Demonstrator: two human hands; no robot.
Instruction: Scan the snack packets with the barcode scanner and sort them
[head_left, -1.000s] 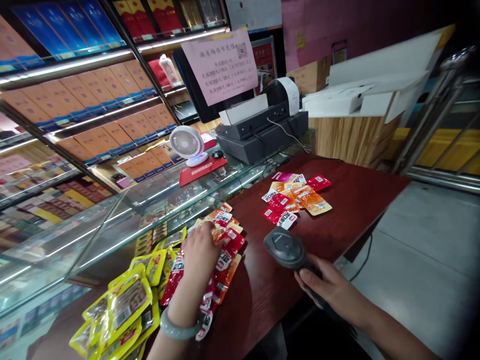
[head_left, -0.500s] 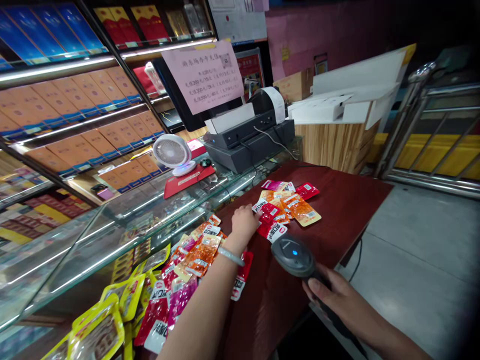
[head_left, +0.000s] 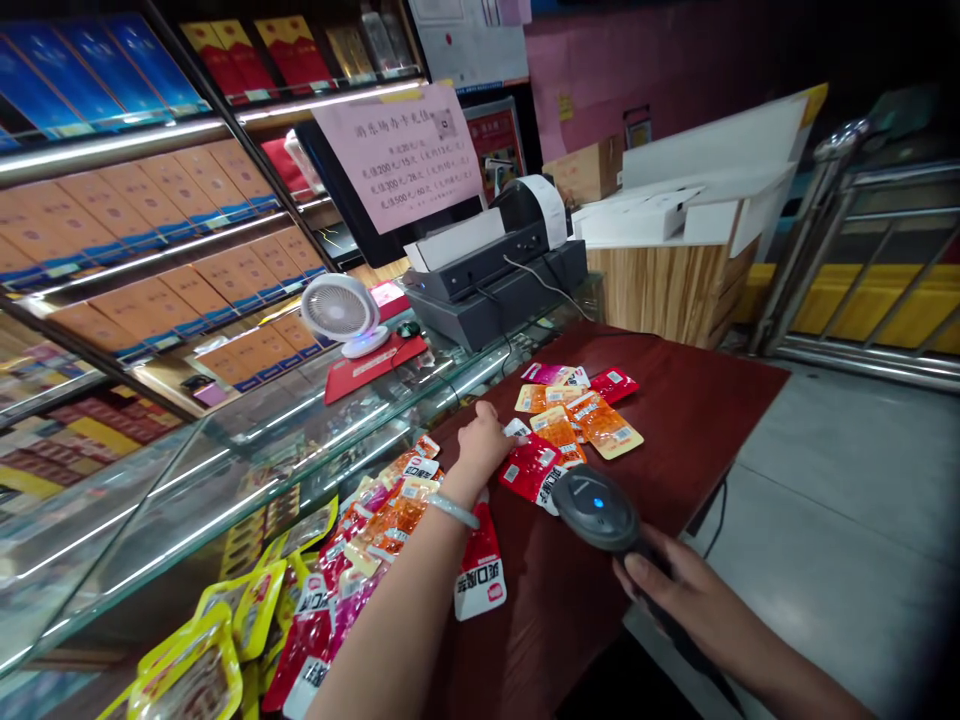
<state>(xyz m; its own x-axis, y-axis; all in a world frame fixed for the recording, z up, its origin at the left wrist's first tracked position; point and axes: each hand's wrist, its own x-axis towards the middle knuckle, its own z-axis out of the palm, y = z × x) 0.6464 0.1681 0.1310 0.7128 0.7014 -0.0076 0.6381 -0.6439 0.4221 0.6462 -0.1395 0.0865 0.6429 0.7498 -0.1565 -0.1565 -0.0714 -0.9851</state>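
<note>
Head camera: my right hand [head_left: 667,578] is wrapped round the dark scanner [head_left: 600,512], long axis diagonal, nose pointing up-left. Red packets [head_left: 531,468], slanting down-right, lie between my hands, right by my left hand [head_left: 484,442]; can't tell if it's pinching.

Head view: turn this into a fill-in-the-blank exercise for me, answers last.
A dark grey plastic barcode scanner sits in the person's ____ grip.
Its small glowing light is ____.
A pale round bangle circles the ____ wrist.
Glossy plastic packets nearest the lower-left corner have ____ edges.
Missing words: right; blue; left; yellow.
</note>
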